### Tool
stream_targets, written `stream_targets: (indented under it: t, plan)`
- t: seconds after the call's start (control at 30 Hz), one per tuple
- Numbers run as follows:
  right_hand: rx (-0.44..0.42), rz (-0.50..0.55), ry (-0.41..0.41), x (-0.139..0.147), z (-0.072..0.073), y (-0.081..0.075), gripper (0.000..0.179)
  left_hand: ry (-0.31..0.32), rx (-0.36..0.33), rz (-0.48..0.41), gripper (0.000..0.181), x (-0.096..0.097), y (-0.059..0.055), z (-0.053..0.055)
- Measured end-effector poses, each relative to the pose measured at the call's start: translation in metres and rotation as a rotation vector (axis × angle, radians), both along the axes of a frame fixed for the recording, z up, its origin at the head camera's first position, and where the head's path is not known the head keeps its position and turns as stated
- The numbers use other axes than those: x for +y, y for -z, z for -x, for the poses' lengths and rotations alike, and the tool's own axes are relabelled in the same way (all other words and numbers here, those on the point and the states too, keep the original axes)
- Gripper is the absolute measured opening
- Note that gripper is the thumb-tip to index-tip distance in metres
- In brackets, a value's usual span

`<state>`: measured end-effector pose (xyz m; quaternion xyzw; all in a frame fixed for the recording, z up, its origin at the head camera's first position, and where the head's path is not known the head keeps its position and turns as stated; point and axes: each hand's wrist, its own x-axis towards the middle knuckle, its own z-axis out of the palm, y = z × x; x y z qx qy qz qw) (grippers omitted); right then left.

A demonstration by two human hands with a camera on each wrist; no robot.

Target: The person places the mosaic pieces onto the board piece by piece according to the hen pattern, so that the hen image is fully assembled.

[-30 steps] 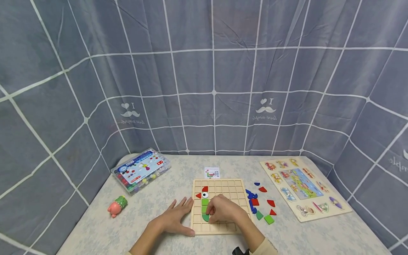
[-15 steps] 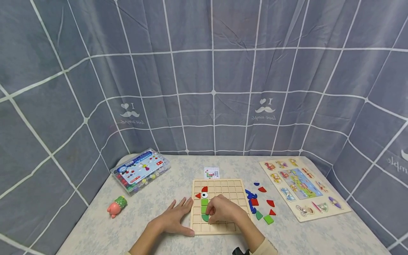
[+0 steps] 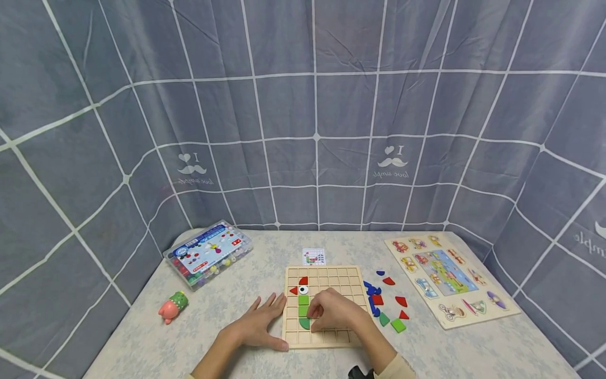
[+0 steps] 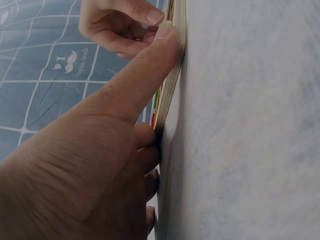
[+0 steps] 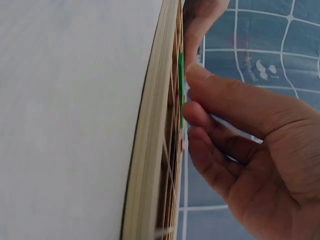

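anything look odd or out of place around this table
Mainly the white lettering on the blue-grey checked fabric curtain: it reads backwards, as if mirrored. Loose red, blue and green flat pieces lie scattered beside the square wooden grid board, but nothing looks damaged.

The head camera looks forward and down from above; close-up wrist views share the board point(image 5: 151, 130).

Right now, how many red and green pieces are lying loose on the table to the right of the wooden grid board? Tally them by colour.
Red pieces: 4
Green pieces: 2
Total: 6
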<state>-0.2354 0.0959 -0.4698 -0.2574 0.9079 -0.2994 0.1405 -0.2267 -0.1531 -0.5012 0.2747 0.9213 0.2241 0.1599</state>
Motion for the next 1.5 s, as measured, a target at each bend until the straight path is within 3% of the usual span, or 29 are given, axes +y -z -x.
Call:
stream_targets:
  t: [0.2, 0.97, 1.5]
  plan:
    - [-0.029, 0.044, 0.027, 0.016, 0.000, 0.000, 0.016, 0.004, 0.005, -0.010, 0.113, 0.001, -0.002, -0.001]
    - [0.064, 0.085, 0.051, 0.098, -0.005, 0.004, 0.025, 0.003, -0.019, -0.026, 0.111, -0.001, -0.001, 0.000]
    - [-0.008, 0.072, 0.095, 0.158, -0.013, 0.005, 0.020, 0.006, 0.008, -0.005, 0.111, -0.001, -0.002, -0.002]
